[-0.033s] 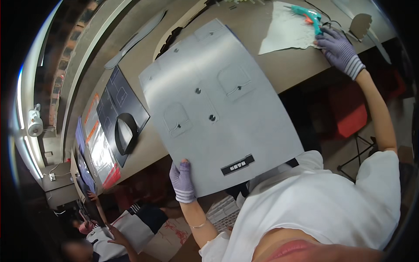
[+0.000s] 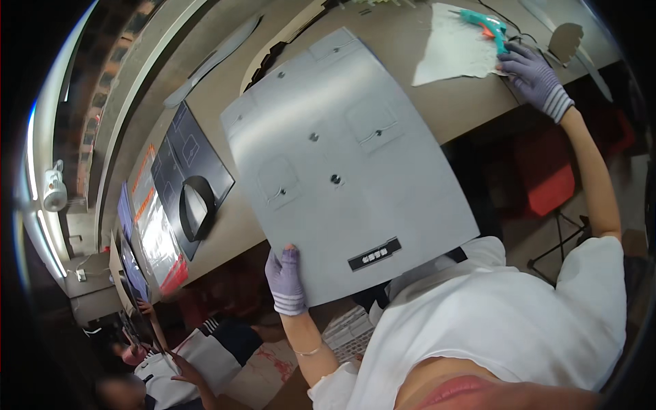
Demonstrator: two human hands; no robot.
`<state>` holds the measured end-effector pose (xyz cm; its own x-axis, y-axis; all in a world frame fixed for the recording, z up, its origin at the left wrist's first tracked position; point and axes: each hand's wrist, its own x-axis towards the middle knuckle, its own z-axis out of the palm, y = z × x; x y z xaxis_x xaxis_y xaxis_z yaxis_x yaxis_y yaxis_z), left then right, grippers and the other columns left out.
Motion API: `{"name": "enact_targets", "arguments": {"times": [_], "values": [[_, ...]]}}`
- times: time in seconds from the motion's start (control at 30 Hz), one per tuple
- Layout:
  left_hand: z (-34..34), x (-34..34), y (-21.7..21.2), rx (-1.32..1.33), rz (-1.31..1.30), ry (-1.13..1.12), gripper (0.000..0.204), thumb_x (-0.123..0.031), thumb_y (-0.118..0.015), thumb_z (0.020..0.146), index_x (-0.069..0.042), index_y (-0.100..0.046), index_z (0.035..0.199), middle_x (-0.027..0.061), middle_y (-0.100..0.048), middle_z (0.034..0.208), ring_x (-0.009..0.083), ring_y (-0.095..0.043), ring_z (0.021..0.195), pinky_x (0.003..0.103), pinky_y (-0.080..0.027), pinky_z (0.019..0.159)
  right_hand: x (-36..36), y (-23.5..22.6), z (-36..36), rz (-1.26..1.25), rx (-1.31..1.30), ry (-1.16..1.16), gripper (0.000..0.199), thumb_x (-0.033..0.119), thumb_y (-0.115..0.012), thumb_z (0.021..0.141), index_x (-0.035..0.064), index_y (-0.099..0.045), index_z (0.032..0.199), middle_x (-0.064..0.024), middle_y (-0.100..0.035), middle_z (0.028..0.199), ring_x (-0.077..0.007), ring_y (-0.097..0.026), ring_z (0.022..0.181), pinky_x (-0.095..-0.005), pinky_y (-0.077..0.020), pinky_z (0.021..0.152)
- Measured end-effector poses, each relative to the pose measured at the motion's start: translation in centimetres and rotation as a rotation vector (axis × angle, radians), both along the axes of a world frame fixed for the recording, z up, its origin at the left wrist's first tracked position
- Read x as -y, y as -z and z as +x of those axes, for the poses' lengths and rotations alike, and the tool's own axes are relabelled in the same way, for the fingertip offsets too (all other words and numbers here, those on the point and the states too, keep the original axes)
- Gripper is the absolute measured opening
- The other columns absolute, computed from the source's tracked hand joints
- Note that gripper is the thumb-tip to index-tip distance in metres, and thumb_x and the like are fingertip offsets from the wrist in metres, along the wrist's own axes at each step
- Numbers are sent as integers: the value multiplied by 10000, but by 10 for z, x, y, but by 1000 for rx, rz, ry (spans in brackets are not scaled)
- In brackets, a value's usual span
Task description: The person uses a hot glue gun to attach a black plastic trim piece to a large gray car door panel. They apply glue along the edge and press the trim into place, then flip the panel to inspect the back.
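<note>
My left hand [image 2: 285, 280], in a purple glove, grips the lower left edge of a large grey board [image 2: 348, 164]. The board has small holes, square outlines and a dark label near its lower edge, and it tilts over the front of the brown table [image 2: 444, 113]. My right arm stretches far to the right. There my right hand [image 2: 536, 75], also gloved, closes its fingers on the handle of a teal glue gun [image 2: 484, 24]. The gun lies on a white sheet [image 2: 451, 51] on the table.
A black panel with an oval cut-out [image 2: 195, 205] lies on the table to the left, beside printed sheets [image 2: 154, 232]. A cardboard piece [image 2: 564, 39] lies at the far right. A red chair [image 2: 547, 178] stands under the table. Another person [image 2: 171, 369] sits at lower left.
</note>
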<state>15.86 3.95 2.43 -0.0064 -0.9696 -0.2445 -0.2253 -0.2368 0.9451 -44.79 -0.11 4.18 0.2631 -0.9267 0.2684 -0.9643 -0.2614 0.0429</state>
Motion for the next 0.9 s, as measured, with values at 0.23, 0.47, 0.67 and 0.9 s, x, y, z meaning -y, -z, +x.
{"name": "enact_targets", "arguments": {"times": [0.23,0.47,0.67,0.9], "values": [[-65,51,-21,-4,74,75,319,-254,-637,964,40,-615,1087,63,-662,975,110,-586,890,278,-496,829,4,15,-51,-69,559,122,262,0,-559,905,-28,-642,1152,-159,-685,1092,-277,-653,1040,-335,-487,929],[-65,100,-85,857,312,477,457,-392,-609,956,59,-683,954,117,-636,643,169,-623,510,324,-533,436,1,-33,83,-130,540,-7,215,24,-563,924,-16,-652,1116,-147,-684,1022,-280,-654,975,-351,-499,896],[-35,239,-81,777,-412,241,411,-422,-600,911,-33,-719,971,176,-720,864,299,-709,819,347,-550,758,6,-10,132,-220,586,-167,181,-31,-585,856,-14,-652,1024,-135,-676,923,-289,-629,834,-359,-494,760],[-143,365,-71,828,-635,391,483,-388,-701,796,-72,-677,1160,158,-670,1189,308,-612,1148,372,-447,1021,16,24,134,-302,610,-67,134,-2,-605,871,4,-647,998,-147,-671,889,-310,-615,778,-379,-488,725]]}}
